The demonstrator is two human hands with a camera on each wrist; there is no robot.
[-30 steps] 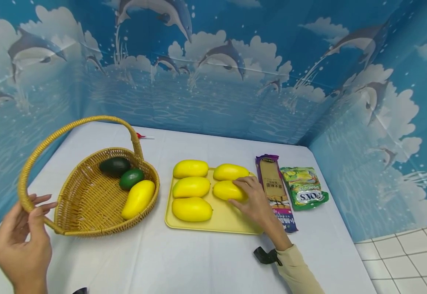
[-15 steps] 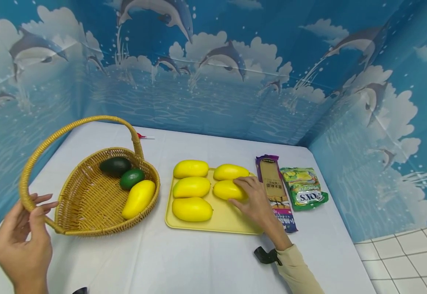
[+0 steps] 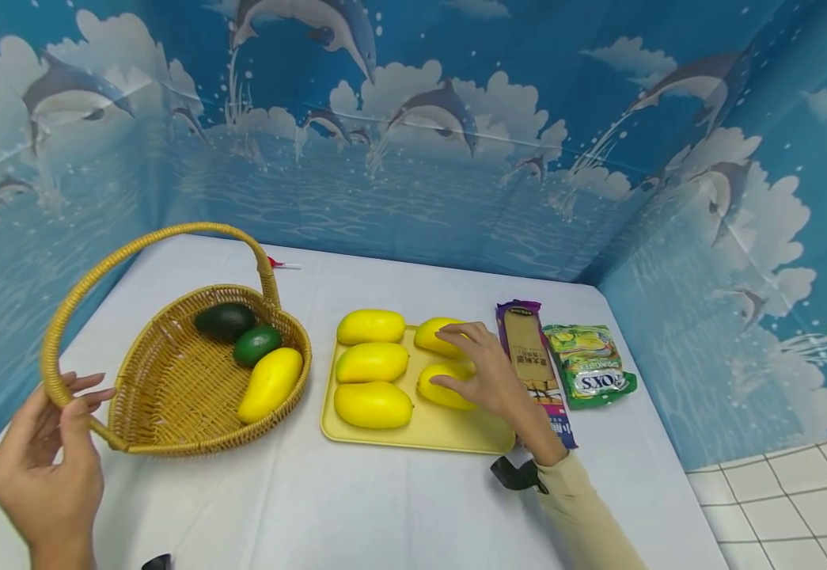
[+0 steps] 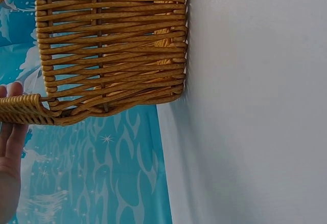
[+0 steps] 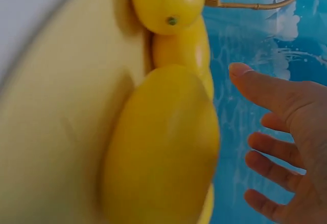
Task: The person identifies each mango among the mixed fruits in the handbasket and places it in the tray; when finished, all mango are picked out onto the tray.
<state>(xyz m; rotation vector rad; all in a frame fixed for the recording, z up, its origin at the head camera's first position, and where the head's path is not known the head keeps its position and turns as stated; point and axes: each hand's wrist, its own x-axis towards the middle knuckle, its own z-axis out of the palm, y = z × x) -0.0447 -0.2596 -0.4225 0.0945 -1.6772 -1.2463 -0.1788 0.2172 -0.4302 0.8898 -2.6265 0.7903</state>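
Note:
My left hand (image 3: 46, 475) holds the handle (image 3: 92, 279) of a wicker basket (image 3: 164, 380) near its left foot, thumb in front and fingers behind. Inside lie a dark avocado (image 3: 224, 321), a smaller green avocado (image 3: 257, 346) and a yellow mango (image 3: 271, 384). Several mangoes sit on a yellow tray (image 3: 413, 437), three of them in a left column (image 3: 372, 362). Over the right column, my right hand (image 3: 493, 372) hovers with thumb and fingers spread. The right wrist view shows a gap between that hand and the nearer right mango (image 5: 163, 152). Its fingers partly cover the farther right mango (image 3: 430, 336).
Right of the tray lies a purple noodle packet (image 3: 527, 348), with a green FOX'S bag (image 3: 591, 366) beside it. A black pipe-shaped object (image 3: 515, 475) is by my right wrist. A red lollipop (image 3: 274, 262) lies behind the basket. Dolphin-printed curtains (image 3: 399, 198) border the table.
My right hand has let go of the nearer right mango and risen off it. That mango has shifted slightly toward me and turned a little. The left hand stays on the handle.

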